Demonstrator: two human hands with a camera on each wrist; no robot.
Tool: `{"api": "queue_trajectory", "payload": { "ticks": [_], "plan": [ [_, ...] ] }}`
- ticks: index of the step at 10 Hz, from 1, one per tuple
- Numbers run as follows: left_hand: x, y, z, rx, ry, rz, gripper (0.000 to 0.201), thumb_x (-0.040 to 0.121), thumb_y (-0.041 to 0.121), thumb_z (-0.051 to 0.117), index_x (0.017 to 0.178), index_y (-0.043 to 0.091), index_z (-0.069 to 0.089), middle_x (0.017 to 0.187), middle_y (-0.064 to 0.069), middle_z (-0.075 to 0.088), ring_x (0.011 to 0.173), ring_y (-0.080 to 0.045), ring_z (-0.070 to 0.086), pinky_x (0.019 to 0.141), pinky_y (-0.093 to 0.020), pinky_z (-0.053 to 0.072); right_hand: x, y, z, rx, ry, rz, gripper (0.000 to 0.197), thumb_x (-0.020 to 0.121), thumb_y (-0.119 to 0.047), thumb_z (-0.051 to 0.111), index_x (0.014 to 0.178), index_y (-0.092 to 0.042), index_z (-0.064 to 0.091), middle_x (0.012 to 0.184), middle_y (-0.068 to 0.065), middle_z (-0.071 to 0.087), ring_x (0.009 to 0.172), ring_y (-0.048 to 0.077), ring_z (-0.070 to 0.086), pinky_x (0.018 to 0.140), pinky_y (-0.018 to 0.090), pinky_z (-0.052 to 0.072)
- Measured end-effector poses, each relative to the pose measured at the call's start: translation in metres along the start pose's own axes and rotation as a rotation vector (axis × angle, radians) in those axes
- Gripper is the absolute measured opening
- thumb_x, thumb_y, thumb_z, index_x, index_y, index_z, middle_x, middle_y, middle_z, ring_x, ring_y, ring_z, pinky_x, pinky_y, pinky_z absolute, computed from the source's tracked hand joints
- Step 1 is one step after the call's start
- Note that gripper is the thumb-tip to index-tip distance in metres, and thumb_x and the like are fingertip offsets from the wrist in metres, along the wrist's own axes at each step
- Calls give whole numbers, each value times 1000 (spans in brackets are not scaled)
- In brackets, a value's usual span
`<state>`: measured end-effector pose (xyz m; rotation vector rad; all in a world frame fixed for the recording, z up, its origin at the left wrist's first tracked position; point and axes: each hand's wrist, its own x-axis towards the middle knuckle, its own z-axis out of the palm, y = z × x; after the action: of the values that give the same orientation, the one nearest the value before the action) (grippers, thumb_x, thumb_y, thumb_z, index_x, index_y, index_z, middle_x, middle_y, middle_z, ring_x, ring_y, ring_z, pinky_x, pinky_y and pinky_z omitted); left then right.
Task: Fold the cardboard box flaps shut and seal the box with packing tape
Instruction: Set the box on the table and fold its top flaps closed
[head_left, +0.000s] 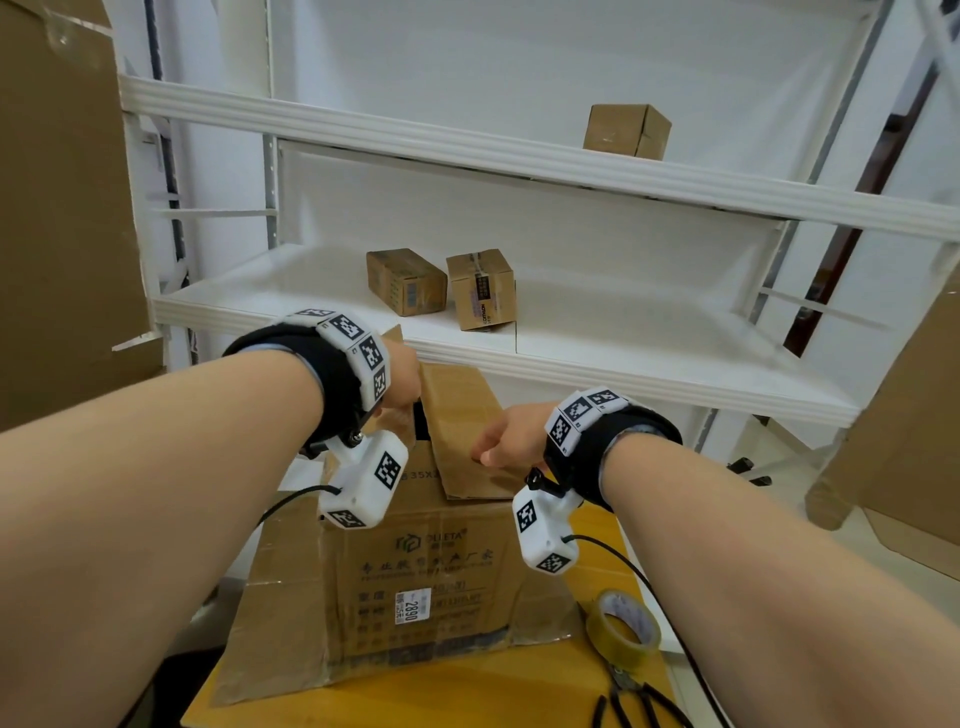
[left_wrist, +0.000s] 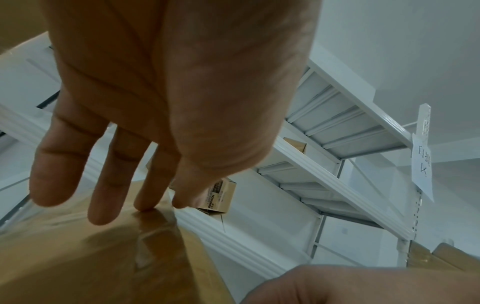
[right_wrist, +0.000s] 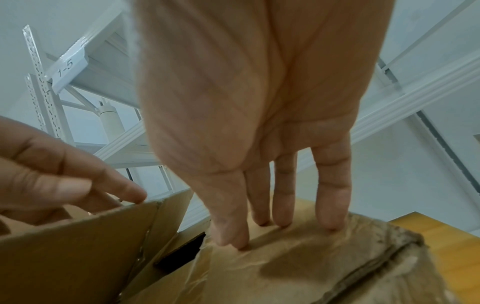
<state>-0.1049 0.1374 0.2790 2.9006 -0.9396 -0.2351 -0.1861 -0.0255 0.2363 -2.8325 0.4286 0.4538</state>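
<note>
A brown printed cardboard box (head_left: 415, 571) stands on a wooden table (head_left: 467, 696). My left hand (head_left: 402, 384) is at its top left; its straight fingers (left_wrist: 145, 185) touch a taped flap (left_wrist: 91, 257), which stands partly raised (right_wrist: 78, 246). My right hand (head_left: 501, 436) lies on the right flap (head_left: 462, 431). In the right wrist view its straight fingers (right_wrist: 283, 195) press down on that crinkled, tape-marked flap (right_wrist: 298, 267). A dark gap (right_wrist: 182, 253) shows between the two flaps. A roll of clear packing tape (head_left: 623, 623) lies on the table to the box's right, untouched.
Black-handled scissors (head_left: 636, 701) lie near the table's front right edge. White metal shelves (head_left: 571, 358) stand close behind the box, with small cardboard boxes (head_left: 405, 280) on them. Large cardboard sheets lean at the left (head_left: 57, 208) and right (head_left: 909, 441).
</note>
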Motion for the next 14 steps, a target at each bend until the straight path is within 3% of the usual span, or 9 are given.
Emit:
{"api": "queue_trajectory", "payload": {
  "ticks": [2,4,5,6,7,8,11,12,14],
  "plan": [
    [8,0,16,110,-51,35,38,99,14,49,137,9,53,135,-9,57,115,-22,59,56,-20,41,8,3,2,35,-4,44,49,98,-37,60,145,-30,51,148,-3,52,133,24,51,113,44,41],
    [34,-7,34,291,-201,53,45,98,6,49,142,9,46,136,-7,56,94,-17,53,38,-8,38,17,5,4,27,7,48,59,97,-38,61,152,-28,40,152,-1,49,137,25,47,115,46,38],
    [56,-17,49,294,-222,52,49,91,14,62,139,18,50,133,7,58,109,-14,58,77,-15,46,12,2,2,21,-5,31,54,100,-34,60,150,-24,45,151,-1,48,139,25,45,115,42,37],
    [199,-66,104,252,-342,-29,50,72,40,76,119,47,62,110,26,66,95,-4,65,86,-31,52,2,-3,-1,1,-18,14,41,102,-32,56,142,-25,57,147,0,53,134,24,49,107,37,40],
    [156,-50,86,302,-299,41,41,82,38,69,122,44,60,123,21,63,97,-4,61,85,-29,50,-1,-5,-2,-27,-27,6,36,103,-33,55,138,-27,61,143,-1,57,128,22,53,102,35,42],
    [9,0,46,306,-260,74,47,100,9,45,145,17,43,145,1,48,126,-18,51,99,-26,40,-1,-7,-2,-37,-30,11,35,103,-34,55,137,-27,62,141,-1,58,125,21,54,99,34,42],
    [-11,-4,47,320,-254,93,58,96,24,57,150,26,34,147,2,45,130,-21,47,103,-33,39,7,-6,-1,-42,57,14,31,100,-34,60,126,-23,70,124,-3,67,102,14,58,87,31,46],
    [-11,-8,44,330,-284,86,59,97,24,57,150,27,33,148,2,44,131,-21,46,102,-33,39,20,-1,-2,-49,146,73,33,94,-30,64,121,-14,72,112,10,75,85,16,63,91,41,58],
    [-8,-14,47,282,-281,90,59,95,27,59,148,31,35,145,1,45,126,-23,49,101,-36,42,32,9,1,-221,128,249,66,74,-67,71,115,-15,69,111,8,71,101,31,68,91,45,55]
  ]
}}
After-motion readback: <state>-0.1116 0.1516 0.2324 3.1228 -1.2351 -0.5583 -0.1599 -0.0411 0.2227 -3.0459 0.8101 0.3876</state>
